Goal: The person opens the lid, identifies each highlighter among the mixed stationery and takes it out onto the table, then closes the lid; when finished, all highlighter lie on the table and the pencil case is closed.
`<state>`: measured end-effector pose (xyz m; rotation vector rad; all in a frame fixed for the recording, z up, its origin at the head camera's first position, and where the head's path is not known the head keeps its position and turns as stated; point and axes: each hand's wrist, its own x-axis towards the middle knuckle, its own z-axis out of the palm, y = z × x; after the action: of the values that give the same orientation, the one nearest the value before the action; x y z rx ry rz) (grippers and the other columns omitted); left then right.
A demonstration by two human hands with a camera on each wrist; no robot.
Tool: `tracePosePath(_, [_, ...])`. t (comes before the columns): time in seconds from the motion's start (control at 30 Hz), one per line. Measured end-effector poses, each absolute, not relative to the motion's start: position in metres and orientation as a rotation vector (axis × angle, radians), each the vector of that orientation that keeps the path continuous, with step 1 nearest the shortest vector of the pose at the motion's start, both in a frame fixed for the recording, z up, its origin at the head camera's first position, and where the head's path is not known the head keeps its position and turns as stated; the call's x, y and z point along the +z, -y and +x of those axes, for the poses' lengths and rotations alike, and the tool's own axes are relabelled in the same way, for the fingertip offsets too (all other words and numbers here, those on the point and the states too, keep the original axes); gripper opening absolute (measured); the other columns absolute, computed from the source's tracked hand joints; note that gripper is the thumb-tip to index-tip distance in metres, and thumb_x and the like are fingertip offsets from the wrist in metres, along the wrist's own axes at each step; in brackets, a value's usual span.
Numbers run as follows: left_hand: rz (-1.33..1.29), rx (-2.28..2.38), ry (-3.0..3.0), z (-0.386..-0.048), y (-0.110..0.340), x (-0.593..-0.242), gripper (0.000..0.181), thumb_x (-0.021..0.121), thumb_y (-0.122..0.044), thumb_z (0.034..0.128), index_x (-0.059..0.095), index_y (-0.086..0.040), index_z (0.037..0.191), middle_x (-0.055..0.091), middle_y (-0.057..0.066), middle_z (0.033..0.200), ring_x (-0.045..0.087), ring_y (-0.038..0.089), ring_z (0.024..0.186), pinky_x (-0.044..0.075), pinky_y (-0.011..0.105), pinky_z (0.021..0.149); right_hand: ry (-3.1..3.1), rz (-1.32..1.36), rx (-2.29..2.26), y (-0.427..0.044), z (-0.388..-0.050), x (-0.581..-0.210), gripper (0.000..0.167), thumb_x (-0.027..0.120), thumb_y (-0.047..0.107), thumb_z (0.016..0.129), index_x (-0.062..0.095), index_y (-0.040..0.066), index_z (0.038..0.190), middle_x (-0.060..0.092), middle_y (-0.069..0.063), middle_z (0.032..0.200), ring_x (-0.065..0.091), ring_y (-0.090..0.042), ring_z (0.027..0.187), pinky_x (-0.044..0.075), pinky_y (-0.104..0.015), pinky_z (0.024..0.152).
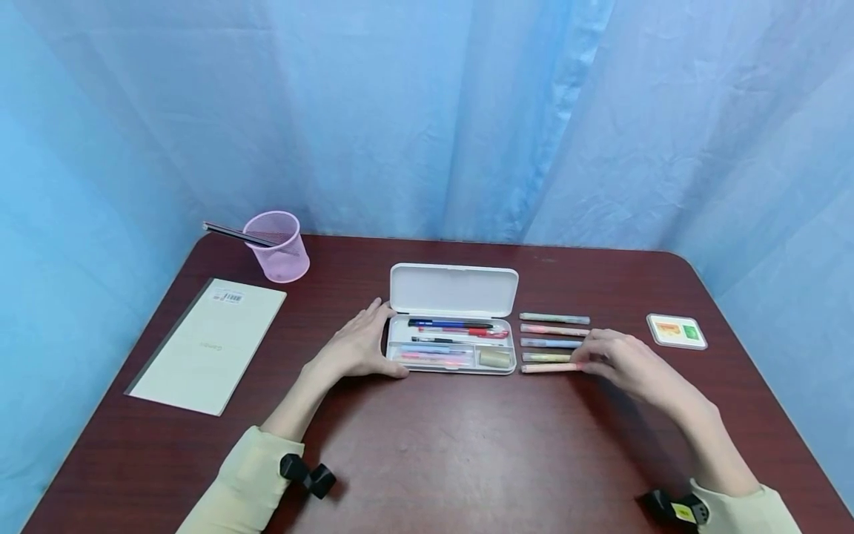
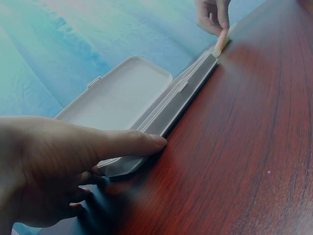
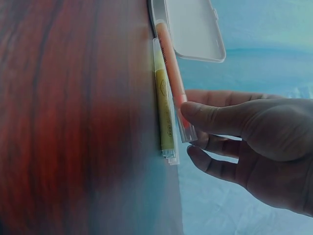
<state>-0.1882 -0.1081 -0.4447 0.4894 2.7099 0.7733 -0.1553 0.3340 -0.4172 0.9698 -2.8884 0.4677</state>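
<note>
Clearly, the right hand (image 1: 620,363) pinched one tilted orange capped marker (image 3: 172,73) between three and four o'clock from the open pencil case (image 1: 454,291), while the left hand (image 1: 356,343), spread wide, gripped the case's nine o'clock end. A light fingertip pinch and a steadied case seemed best, sparing the neighbouring markers (image 1: 550,343). Those numbered four; the case held three pens (image 1: 450,323) at twelve o'clock, one eraser-like block (image 1: 494,359) and slim pens (image 1: 435,361) too blurred to count. One mesh cup (image 1: 283,262) stood at ten, one notebook (image 1: 207,356) at nine.

The set comprises one pencil case (image 1: 454,291), five markers (image 1: 548,343) outside it, one notebook (image 1: 208,345), one cup (image 1: 283,263) and one flat box (image 1: 677,331).
</note>
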Motion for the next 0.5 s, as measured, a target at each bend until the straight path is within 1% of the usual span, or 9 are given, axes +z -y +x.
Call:
tracePosePath(0.27, [0.496,0.771,-2.710,-0.1883,0.1073,-0.4456,0.103,0.091,-0.046,0.0685,0.041,-0.009,0.150,0.033,0.017,0.166,0.021,0.034,0.161,0.025,0.052,0.131,2.906,0.977,0.436,-0.3351,-0.1554,-0.4198,0.028,0.086,0.005,0.078,0.076,0.029,0.089,0.066,0.018,0.089,0.060,0.004,0.079,0.055,-0.023,0.068])
tracePosePath(0.5, [0.485,0.770,-2.711,-0.1880,0.1078,-0.4441,0.103,0.091,-0.046,0.0685,0.040,-0.010,0.151,0.033,0.018,0.166,0.022,0.034,0.160,0.026,0.053,0.130,2.966,0.945,0.423,-0.3325,-0.1559,-0.4199,0.029,0.086,0.005,0.079,0.075,0.030,0.090,0.065,0.019,0.089,0.058,0.005,0.079,0.055,-0.023,0.068])
